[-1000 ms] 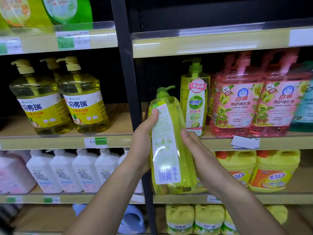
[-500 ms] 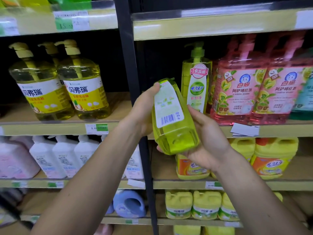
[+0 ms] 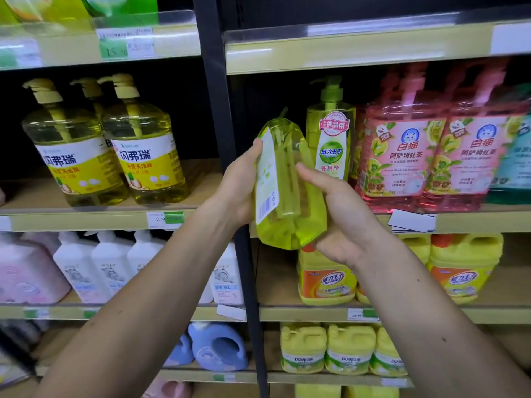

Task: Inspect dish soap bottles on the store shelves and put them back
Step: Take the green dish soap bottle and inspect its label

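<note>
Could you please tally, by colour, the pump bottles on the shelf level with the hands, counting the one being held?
Yellow pump bottles: 3
Green pump bottles, including the held bottle: 2
Pink pump bottles: 2
Total: 7

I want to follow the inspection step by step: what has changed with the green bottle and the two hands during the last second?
The green bottle was turned: upright with its back label facing the camera a second ago, it now shows its side and base. The left hand and right hand kept holding it. The matching bottle on the shelf stayed put.
</note>
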A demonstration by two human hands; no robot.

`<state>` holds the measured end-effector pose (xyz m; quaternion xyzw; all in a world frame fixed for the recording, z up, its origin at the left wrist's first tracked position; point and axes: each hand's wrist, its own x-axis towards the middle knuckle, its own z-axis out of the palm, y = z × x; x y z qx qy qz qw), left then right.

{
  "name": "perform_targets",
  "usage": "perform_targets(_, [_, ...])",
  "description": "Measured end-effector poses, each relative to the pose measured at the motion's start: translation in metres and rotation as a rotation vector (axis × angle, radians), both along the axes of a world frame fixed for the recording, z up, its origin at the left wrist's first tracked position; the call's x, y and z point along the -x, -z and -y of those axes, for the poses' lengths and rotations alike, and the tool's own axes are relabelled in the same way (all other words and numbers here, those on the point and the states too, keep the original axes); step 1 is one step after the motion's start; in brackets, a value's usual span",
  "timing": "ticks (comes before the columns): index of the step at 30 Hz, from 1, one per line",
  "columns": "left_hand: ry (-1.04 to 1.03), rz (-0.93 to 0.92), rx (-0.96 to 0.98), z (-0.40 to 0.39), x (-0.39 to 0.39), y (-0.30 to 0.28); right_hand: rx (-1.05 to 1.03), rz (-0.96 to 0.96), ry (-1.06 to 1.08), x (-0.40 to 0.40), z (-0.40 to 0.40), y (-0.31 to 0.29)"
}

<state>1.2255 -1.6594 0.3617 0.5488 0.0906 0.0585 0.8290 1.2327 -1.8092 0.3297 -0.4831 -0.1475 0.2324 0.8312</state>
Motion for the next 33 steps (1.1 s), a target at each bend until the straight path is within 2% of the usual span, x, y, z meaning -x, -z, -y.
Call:
perform_targets(5, [-0.045, 0.036, -0.209, -0.007, 0.001, 0.011, 0.061, 0.085, 0.143, -0.007, -0.002, 0.004])
perform_targets(8, [0.048, 0.088, -0.301, -0.006, 0.005, 0.013, 0.136, 0.136, 0.209, -0.009, -0.005, 0.01])
perform_targets(10, [0.029, 0.09, -0.319, -0.005, 0.006, 0.015, 0.16, 0.168, 0.236, -0.008, -0.007, 0.015])
perform_targets(17, [-0.061, 0.109, -0.169, -0.009, 0.004, 0.022, 0.212, 0.262, 0.221, -0.005, -0.009, 0.025])
perform_targets(22, [-0.09, 0.163, -0.133, -0.003, 0.005, 0.028, 0.232, 0.179, 0.163, -0.003, -0.002, 0.021])
perform_targets(29, [0.16, 0.14, 0.113, 0.001, 0.006, 0.031, 0.098, 0.089, 0.007, -0.011, 0.009, 0.023])
perform_targets(33, [0.137, 0.082, 0.128, 0.005, -0.003, 0.026, 0.075, 0.031, -0.052, -0.012, 0.006, 0.018])
